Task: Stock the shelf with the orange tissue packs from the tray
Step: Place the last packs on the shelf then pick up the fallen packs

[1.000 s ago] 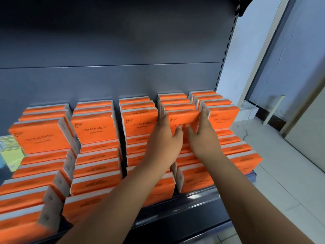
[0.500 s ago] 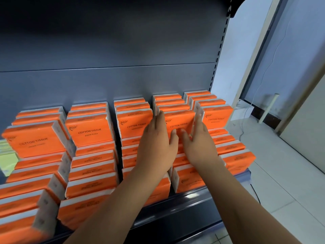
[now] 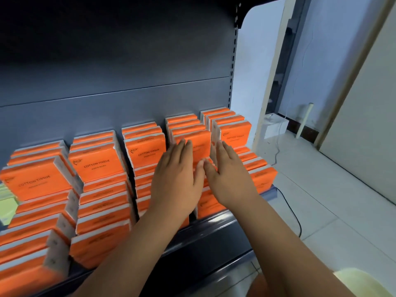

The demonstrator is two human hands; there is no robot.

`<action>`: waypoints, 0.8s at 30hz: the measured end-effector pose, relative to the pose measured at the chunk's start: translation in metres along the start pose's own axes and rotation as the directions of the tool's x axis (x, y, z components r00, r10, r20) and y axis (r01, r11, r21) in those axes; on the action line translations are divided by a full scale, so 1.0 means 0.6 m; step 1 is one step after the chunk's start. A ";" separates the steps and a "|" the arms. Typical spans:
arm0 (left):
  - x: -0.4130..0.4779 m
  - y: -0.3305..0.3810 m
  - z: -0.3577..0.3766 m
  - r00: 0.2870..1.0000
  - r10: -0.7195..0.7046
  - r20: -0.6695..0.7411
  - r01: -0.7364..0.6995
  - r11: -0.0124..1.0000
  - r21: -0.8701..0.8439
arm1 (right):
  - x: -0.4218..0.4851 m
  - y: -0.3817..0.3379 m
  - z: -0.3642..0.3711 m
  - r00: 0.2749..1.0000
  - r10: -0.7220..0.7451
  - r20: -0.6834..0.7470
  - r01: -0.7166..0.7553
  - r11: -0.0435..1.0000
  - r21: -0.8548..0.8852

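Several rows of orange tissue packs (image 3: 96, 161) fill the dark grey shelf (image 3: 214, 226), some standing upright at the back, others lying stepped toward the front. An upright pack (image 3: 198, 142) in the fourth row stands just beyond my hands. My left hand (image 3: 177, 179) lies flat with straight fingers, fingertips touching that pack's lower face. My right hand (image 3: 230, 176) is flat beside it, fingers straight, over the packs between the fourth and fifth rows. Neither hand grips anything. The tray is out of view.
The shelf's back panel (image 3: 117, 93) rises behind the packs. To the right are a tiled floor (image 3: 321, 211), a black cable (image 3: 293, 213), a white box (image 3: 275, 127) by the wall and a pale door (image 3: 364, 136). Green items (image 3: 6, 206) show at far left.
Both hands have let go of the upright pack's sides and drawn back a little, now lying flat. The view has shifted rightward and down.
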State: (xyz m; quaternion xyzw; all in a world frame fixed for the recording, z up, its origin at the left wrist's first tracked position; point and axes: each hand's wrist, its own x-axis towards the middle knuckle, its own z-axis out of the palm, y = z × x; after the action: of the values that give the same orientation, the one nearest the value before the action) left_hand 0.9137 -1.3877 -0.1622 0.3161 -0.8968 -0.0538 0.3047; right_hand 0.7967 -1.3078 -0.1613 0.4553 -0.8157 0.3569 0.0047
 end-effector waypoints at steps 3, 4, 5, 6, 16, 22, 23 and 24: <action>-0.008 0.033 -0.001 0.999 0.038 0.038 -0.038 0.999 -0.012 | -0.034 0.025 -0.047 0.998 0.062 -0.033 -0.061 0.998 0.016; -0.009 0.049 0.001 0.997 0.060 0.040 -0.059 0.998 -0.023 | -0.045 0.035 -0.064 0.994 0.078 -0.070 -0.077 0.997 0.014; -0.010 0.066 0.005 0.995 0.091 0.029 -0.090 0.995 -0.037 | -0.055 0.048 -0.080 0.991 0.085 -0.104 -0.084 0.996 0.009; -0.010 0.086 0.009 0.992 0.124 0.012 -0.123 0.991 -0.052 | -0.067 0.061 -0.096 0.988 0.095 -0.121 -0.096 0.995 0.002; -0.006 0.359 0.118 0.898 0.376 0.227 -0.317 0.913 -0.258 | -0.213 0.256 -0.240 0.895 0.385 -0.227 -0.381 0.922 0.062; -0.045 0.538 0.241 0.725 0.526 0.444 -0.342 0.835 -0.431 | -0.313 0.417 -0.309 0.746 0.586 -0.316 -0.598 0.798 0.067; -0.054 0.565 0.263 0.692 0.526 0.494 -0.298 0.832 -0.468 | -0.332 0.443 -0.318 0.726 0.608 -0.323 -0.629 0.776 0.048; -0.063 0.588 0.286 0.657 0.522 0.543 -0.248 0.831 -0.499 | -0.352 0.468 -0.326 0.706 0.630 -0.323 -0.657 0.753 0.033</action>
State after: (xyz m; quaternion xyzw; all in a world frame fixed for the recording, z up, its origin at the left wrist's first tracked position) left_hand 0.6485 -1.1011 -0.2184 0.0087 -0.9630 -0.2678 0.0278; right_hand 0.6489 -0.9440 -0.2483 0.0784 -0.9258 0.3687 0.0290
